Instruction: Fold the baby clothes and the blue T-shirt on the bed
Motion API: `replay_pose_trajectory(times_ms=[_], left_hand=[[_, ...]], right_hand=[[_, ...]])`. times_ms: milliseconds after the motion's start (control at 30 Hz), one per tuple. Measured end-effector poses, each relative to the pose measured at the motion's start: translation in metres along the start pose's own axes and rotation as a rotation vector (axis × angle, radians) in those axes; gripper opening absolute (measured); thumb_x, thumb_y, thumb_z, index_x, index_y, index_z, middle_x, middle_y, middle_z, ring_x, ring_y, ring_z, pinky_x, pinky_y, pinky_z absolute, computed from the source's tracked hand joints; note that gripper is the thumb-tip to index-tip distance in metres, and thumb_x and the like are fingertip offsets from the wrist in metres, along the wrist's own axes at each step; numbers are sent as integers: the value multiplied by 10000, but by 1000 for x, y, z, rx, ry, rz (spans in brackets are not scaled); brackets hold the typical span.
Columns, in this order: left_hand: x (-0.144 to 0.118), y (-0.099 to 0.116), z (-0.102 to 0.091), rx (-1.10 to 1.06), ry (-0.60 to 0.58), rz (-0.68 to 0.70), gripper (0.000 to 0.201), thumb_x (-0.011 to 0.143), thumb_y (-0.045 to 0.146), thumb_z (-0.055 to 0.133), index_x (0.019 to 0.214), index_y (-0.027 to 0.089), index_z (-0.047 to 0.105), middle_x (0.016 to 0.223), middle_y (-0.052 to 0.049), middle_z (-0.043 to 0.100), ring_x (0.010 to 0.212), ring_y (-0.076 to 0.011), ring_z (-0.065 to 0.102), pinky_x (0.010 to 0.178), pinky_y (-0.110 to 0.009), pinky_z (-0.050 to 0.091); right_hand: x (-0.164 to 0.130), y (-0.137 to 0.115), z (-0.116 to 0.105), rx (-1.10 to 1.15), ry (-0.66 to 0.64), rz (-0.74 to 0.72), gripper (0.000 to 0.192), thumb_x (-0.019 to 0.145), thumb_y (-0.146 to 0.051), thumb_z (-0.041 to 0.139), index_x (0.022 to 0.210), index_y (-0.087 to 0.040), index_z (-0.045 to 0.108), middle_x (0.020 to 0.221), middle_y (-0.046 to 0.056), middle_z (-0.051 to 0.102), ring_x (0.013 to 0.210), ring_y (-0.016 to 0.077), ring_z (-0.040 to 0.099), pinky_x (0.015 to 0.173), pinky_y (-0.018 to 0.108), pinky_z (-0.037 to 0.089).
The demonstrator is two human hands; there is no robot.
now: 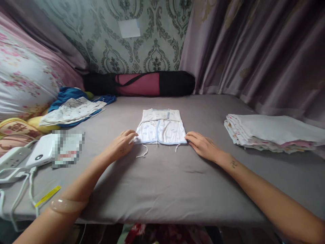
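Note:
A small white baby garment (160, 127) with pale blue trim and loose tie strings lies flat, partly folded, in the middle of the grey mattress (162, 183). My left hand (122, 145) rests at its lower left corner, fingertips touching the hem. At its lower right corner my right hand (203, 145) lies on the mattress, fingers pinching or touching the edge. Whether either hand truly grips the cloth is hard to tell.
A stack of folded clothes (271, 134) sits at the right. Unfolded clothes (73, 110) lie heaped at the back left by floral pillows (25, 78). A white power bank (42, 154), power strip (11, 159) and cables sit at the left edge. A black-and-pink rolled bag (139, 83) lies against the wall.

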State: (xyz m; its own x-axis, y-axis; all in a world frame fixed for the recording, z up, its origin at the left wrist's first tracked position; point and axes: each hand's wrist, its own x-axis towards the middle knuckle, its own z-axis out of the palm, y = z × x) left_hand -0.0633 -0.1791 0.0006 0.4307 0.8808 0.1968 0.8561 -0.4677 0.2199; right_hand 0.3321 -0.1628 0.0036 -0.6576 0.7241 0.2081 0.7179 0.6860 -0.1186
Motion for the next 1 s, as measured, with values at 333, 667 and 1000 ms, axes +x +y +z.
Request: replay_pose_trajectory(times_ms=[333,667,1000], left_hand=[[2,-15,0,-187,-36,138,327,935,400,469,1133,217,653,1201,-94,656,1108,-217,608,978,-356,485],[8,-15,4,-153,-4,137,294,978,329,362,1069,207,614,1072,-88,675,963,-195,635,875,-326,499],[32,-11,-3,-698,137,-214,345,885,475,535,1071,188,577,886,-44,691,825,-177,671,774,-297,536]], right_hand=[[11,8,11,3,79,-96,312,951,-117,391,1140,-210,621,1227,93,623,1086,232,602,902,382,516],[20,9,8,251,76,-91,347,880,-125,474,1170,-229,633,1191,74,639,1098,209,604,961,353,482],[46,18,14,395,357,91,210,887,-218,500,997,-211,679,1047,52,707,1001,195,631,929,337,462]])
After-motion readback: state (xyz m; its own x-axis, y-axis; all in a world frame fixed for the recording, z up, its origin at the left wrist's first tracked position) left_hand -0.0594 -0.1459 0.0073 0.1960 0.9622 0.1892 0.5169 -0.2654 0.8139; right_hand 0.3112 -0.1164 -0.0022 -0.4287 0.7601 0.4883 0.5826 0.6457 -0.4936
